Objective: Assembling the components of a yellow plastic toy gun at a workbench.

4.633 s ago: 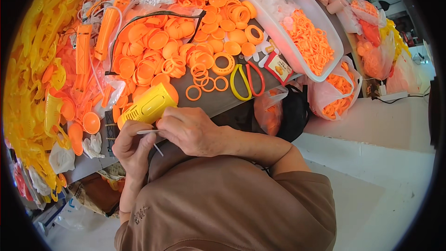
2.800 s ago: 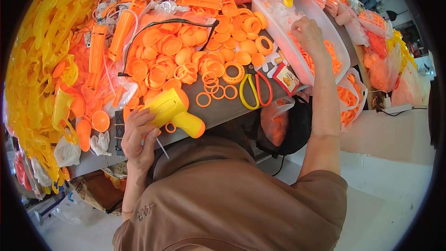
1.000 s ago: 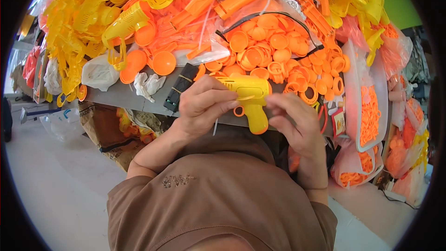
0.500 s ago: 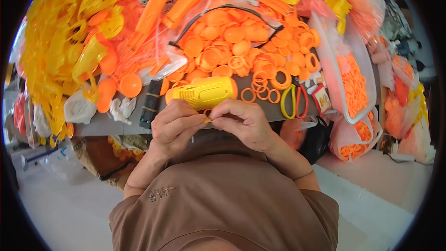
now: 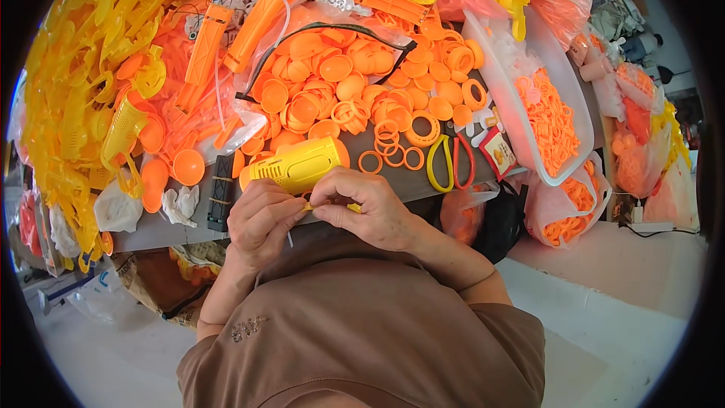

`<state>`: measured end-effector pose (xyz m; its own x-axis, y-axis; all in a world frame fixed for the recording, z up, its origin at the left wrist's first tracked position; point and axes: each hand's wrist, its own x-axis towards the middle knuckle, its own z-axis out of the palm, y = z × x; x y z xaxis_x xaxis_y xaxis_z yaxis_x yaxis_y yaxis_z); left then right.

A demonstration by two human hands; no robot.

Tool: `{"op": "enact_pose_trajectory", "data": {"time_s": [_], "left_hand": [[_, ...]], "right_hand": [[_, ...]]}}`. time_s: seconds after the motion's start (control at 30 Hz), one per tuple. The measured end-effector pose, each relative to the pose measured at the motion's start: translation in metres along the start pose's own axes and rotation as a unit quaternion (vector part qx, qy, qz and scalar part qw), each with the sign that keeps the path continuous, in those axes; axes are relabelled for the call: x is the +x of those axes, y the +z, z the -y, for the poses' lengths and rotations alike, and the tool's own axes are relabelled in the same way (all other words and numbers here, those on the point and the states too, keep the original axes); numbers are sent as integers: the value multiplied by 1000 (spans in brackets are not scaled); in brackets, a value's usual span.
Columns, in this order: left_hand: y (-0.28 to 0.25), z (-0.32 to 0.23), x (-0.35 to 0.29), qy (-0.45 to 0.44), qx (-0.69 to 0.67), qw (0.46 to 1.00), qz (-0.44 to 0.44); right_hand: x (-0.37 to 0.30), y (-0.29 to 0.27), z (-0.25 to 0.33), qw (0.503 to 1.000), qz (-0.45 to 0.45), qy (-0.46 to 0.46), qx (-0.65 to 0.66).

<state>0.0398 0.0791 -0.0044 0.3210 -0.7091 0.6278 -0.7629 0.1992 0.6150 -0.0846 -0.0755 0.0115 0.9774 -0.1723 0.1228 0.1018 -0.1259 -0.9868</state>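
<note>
My left hand (image 5: 260,219) and my right hand (image 5: 366,208) meet at the table's near edge, both with fingers pinched. Between them is a small yellow part (image 5: 353,208), mostly hidden by the fingertips, so its kind does not show. A thin white strip (image 5: 290,239) sticks out below my left fingers. Just beyond the hands a yellow cylindrical plastic housing (image 5: 302,166) with slotted vents and an orange end lies on its side. Several orange rings (image 5: 370,162) lie to its right, and a dark banded block (image 5: 220,193) is at its left.
Orange caps (image 5: 336,68) heap up behind the housing. Yellow parts (image 5: 83,75) pile high on the left. Scissors (image 5: 450,166) with yellow and red handles lie right of the rings, near a translucent bin (image 5: 570,106) of orange pieces. A bag (image 5: 566,208) hangs below it.
The view has shifted, so the table's things sit further left in the picture. My hands stay pinched together, and more of the yellow part shows under my right fingers.
</note>
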Motion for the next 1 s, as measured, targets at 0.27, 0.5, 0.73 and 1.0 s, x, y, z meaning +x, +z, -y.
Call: {"op": "enact_pose_trajectory", "data": {"time_s": [0.27, 0.5, 0.73, 1.0], "left_hand": [[-2, 6, 0, 9, 30, 1000, -4], [-1, 5, 2, -9, 34, 999, -13], [-5, 8, -3, -7, 42, 999, -20], [-5, 8, 0, -6, 27, 999, -27]], "right_hand": [[12, -40, 2, 991, -80, -50, -98], [96, -169, -21, 849, -279, -151, -421], [123, -170, -33, 822, -177, -92, -533], [118, -178, -33, 910, -326, -117, -227]]}}
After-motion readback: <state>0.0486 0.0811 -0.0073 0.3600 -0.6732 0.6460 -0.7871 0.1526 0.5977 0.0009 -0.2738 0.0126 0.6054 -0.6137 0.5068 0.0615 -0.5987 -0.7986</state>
